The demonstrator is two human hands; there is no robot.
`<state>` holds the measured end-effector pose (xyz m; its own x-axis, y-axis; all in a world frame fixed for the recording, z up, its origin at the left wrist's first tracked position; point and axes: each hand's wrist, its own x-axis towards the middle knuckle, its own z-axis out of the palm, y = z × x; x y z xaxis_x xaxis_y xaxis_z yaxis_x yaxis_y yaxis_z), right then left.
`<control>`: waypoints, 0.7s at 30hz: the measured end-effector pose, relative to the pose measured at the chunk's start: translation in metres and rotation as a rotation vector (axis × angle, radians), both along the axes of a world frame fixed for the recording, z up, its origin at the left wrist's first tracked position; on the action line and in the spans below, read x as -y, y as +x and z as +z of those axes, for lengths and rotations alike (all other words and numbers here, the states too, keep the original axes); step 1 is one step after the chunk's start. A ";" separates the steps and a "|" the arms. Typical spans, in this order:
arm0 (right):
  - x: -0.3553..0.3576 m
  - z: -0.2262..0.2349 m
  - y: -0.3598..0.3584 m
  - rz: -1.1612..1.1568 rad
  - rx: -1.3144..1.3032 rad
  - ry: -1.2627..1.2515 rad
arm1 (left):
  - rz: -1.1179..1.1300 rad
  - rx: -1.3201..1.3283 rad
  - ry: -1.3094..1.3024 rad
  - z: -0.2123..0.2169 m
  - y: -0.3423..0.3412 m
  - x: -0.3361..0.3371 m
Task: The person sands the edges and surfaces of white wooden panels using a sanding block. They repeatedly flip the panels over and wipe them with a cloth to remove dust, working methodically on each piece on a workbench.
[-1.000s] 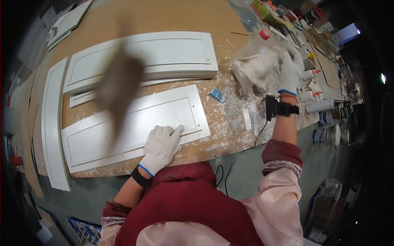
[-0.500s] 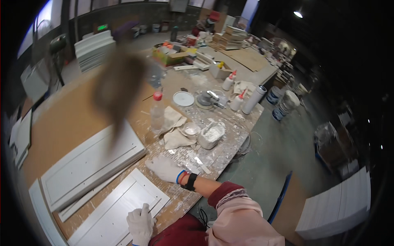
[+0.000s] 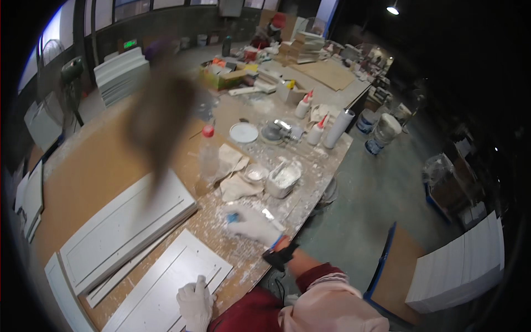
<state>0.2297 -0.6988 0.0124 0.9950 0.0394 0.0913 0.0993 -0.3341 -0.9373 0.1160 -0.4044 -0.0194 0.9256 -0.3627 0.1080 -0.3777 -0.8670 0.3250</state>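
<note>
My right hand, in a white glove with a blue cuff, is over the dusty bench, in front of the tub of white paste. Its fingers are closed on a small blue object; the grip hides most of it. My left hand, also gloved in white, rests on a white grooved panel at the near edge, its fingers curled; whatever they may hold is hidden. Beside my right hand lies a flat pale strip. A stack of white panels lies to the left.
Beyond the tub stand a cloth, a red-capped bottle, a round lid, a sander and red-tipped glue bottles. Buckets and white boards stand on the right. A dark blur covers the upper left.
My right hand has moved right, away from the panel stack, and a blue object now shows in its fingers. My left hand stays on the panel. The view has shifted slightly.
</note>
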 end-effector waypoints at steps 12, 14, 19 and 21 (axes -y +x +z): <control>0.110 0.040 -0.070 -0.719 -0.048 -0.111 | 0.016 -0.091 -0.006 0.016 0.002 0.002; 0.111 0.043 -0.056 -0.724 0.006 -0.253 | 0.017 -0.108 0.004 0.015 0.002 0.002; 0.102 0.081 0.000 -0.580 0.102 -0.565 | 0.037 -0.159 0.001 0.021 0.004 0.004; 0.106 0.079 0.027 -0.548 0.284 -0.798 | 0.028 -0.149 -0.014 0.020 0.004 0.003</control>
